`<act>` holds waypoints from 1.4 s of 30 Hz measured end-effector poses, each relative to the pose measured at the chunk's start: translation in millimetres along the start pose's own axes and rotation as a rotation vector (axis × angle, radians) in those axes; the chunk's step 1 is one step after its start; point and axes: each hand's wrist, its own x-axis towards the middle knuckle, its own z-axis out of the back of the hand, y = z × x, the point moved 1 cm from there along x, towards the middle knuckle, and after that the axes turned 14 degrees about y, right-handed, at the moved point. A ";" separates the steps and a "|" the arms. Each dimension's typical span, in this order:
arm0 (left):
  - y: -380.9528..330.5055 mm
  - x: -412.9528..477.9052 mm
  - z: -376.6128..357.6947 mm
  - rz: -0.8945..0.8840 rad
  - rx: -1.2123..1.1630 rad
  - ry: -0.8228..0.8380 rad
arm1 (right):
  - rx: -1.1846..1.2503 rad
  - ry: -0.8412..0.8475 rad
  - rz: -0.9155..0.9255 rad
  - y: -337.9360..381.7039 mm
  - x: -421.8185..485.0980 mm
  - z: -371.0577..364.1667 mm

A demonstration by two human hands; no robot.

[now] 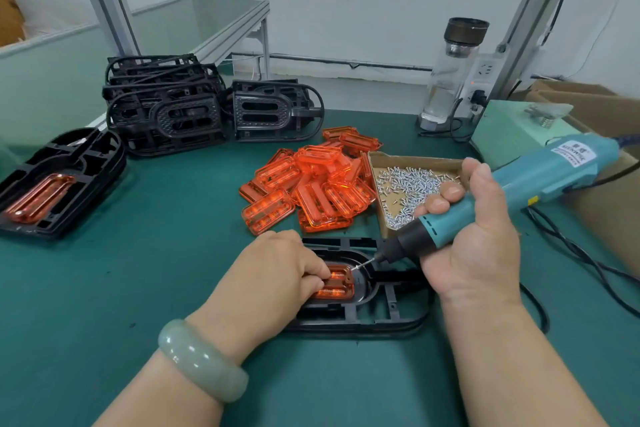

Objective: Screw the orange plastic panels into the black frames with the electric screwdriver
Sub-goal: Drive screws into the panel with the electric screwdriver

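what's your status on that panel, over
Left hand holds orange panel in black frame. Right hand grips electric screwdriver, screw on bit at panel's corner. Nothing blocks the bit; screw tray behind frame.

White label (pixel 573 153) on electric screwdriver (pixel 540 177), print too blurred to read

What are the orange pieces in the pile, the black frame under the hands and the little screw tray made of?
Orange pieces: glossy see-through plastic, it seems; light glows through them. Black frame: matte moulded plastic, probably, with thin ribs. Screw tray: plain brown cardboard by its look, with folded walls.
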 end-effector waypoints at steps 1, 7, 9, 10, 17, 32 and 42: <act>-0.6 -0.2 -0.3 0.003 0.014 -0.004 | -0.019 -0.004 0.001 1.0 0.5 1.5; -2.6 -0.5 -0.9 0.028 0.016 -0.026 | -0.120 0.019 0.046 1.9 2.1 0.8; -4.4 -0.6 -1.8 0.027 0.023 -0.027 | -0.128 0.054 0.054 0.6 0.8 -1.3; -4.4 -1.0 -2.3 0.026 0.027 -0.029 | -0.125 0.069 0.054 -0.1 0.3 -2.3; -3.7 -1.0 -3.2 0.015 0.022 -0.036 | -0.132 0.124 0.037 -0.6 0.1 -5.9; -3.5 -0.8 -3.0 0.018 0.012 -0.022 | -0.296 0.266 0.068 -1.4 -4.9 -20.6; -5.7 -1.3 -1.3 -0.021 0.056 -0.027 | -0.524 0.584 0.029 -12.3 -5.1 -49.5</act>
